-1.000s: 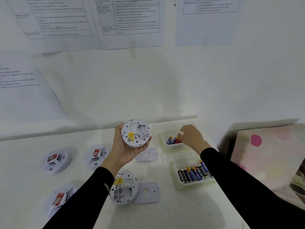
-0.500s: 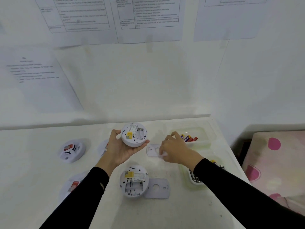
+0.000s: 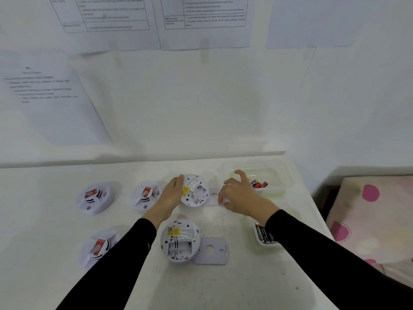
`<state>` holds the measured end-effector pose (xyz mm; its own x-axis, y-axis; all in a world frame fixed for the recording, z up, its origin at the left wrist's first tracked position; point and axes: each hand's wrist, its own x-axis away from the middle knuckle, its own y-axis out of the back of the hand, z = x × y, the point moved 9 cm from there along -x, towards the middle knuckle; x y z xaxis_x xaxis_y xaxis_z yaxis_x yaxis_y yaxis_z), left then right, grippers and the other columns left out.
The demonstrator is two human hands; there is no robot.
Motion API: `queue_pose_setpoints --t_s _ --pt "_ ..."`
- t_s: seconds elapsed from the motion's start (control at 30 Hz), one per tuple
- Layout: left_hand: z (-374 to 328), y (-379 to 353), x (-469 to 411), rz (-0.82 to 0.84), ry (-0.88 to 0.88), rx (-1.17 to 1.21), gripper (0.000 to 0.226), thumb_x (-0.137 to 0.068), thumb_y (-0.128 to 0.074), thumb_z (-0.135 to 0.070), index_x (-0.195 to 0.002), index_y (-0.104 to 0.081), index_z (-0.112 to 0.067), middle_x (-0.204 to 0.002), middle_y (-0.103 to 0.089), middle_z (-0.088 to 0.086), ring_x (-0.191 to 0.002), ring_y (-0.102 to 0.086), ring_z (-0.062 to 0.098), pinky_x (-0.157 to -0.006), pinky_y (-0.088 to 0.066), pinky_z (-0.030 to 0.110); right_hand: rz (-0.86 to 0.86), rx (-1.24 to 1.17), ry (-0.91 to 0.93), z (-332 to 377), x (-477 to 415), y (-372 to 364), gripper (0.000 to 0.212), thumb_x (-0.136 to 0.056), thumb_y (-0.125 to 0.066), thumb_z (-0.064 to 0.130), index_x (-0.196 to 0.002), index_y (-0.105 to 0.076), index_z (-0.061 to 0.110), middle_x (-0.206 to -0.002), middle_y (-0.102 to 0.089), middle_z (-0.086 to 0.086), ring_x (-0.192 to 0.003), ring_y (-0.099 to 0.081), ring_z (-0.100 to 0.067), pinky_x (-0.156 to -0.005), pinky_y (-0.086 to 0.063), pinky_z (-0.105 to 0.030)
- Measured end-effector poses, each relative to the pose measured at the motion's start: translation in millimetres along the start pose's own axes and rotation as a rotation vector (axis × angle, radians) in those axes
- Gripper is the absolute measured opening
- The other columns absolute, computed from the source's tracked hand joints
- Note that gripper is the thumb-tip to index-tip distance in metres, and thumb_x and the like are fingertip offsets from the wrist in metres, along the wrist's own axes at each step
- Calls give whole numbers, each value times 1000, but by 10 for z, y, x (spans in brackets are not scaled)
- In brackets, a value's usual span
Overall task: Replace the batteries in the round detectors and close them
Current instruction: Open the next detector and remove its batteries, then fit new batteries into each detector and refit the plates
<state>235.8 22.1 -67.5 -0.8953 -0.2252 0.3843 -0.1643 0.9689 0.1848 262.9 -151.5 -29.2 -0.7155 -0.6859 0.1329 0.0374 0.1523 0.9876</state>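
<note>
Head view, nearest you: an open detector (image 3: pixel 180 240) lies back-up on the table (image 3: pixel 201 287), battery bay showing, with its loose plate (image 3: pixel 212 250) touching its right side. Your right sleeve (image 3: pixel 312 238) covers part of the near tray (image 3: pixel 247 227) of batteries. Further out, your left hand (image 3: pixel 172 193) curls round the left rim of the held detector (image 3: pixel 194 190), its back facing you. Your right hand (image 3: pixel 239 195) lies over the second plate (image 3: pixel 213 194) just beside it, fingers bent down. Whether they pinch it cannot be told. Behind sits the far tray (image 3: pixel 281 191), holding a few cells (image 3: pixel 259 184).
</note>
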Motion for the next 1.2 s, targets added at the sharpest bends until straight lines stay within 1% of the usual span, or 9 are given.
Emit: queue_pose_setpoints --t_s 0.1,0.33,0.7,0.77,0.87,1.0,1.07,1.13,1.2 --pt "66 -8 -42 -31 18 -90 49 -106 -23 -49 -128 -52 -16 -121 -63 10 -113 -60 26 -105 -46 47 7 -32 -2 -11 -3 -4 16 -92 -56 31 -101 -69 34 -119 -66 12 -135 -40 -12 -114 3 -48" --pt "21 25 -22 -123 -15 -232 52 -106 -17 -46 -119 -52 -10 -108 -61 10 -104 -58 24 -95 -46 41 10 -34 -5 -12 -26 -6 16 -92 -57 33 -101 -69 35 -120 -65 13 -133 -41 -14 -113 4 -49" --pt "-53 146 -63 -171 -90 -427 33 -107 -30 -28 -84 -47 -12 -81 -49 4 -76 -44 19 -66 -32 32 -1 -61 -26 -12 -35 0 16 -91 -57 34 -102 -70 34 -121 -64 13 -131 -41 -14 -114 3 -49" --pt "-127 128 -10 -152 -150 -470 26 -106 -32 -25 -89 -52 -18 -86 -53 -5 -83 -50 15 -80 -36 33 3 -68 -29 -10 -35 1 16 -91 -57 35 -102 -70 34 -121 -64 13 -131 -41 -14 -114 3 -49" --pt "-202 221 61 -187 -247 -462 33 -105 -42 -25 -132 -57 -11 -132 -57 3 -127 -51 21 -107 -35 34 15 -90 -40 -19 -38 -4 18 -90 -57 36 -103 -70 35 -121 -63 13 -132 -40 -14 -114 3 -49" --pt "-268 708 247 -453 -400 -600 42 -91 -66 -24 -131 -58 -16 -140 -52 5 -134 -42 28 -103 -30 32 -90 -153 -70 -18 -70 126 23 -93 -50 32 -106 -69 31 -116 -65 10 -126 -44 -14 -114 1 -42" --pt "-97 947 232 -501 -253 -749 70 -81 -76 -44 -141 -47 -23 -152 -39 3 -142 -29 29 -110 -25 43 -175 -194 -82 29 -120 229 25 -94 -47 30 -108 -68 29 -114 -65 9 -123 -47 -13 -114 -4 -37" --pt "123 1085 203 -423 -53 -773 98 -73 -77 -61 -151 -31 -24 -159 -27 3 -146 -20 31 -115 -20 48 -262 -275 -85 101 -178 315 24 -94 -48 27 -106 -69 28 -113 -66 9 -119 -50 -13 -112 -10 -34" --pt "236 1127 147 -327 -12 -728 114 -67 -81 -64 -154 -23 -18 -157 -27 9 -145 -21 33 -116 -20 47 -333 -367 -77 206 -230 379 23 -93 -49 23 -104 -69 26 -113 -66 9 -115 -54 -15 -108 -15 -32"
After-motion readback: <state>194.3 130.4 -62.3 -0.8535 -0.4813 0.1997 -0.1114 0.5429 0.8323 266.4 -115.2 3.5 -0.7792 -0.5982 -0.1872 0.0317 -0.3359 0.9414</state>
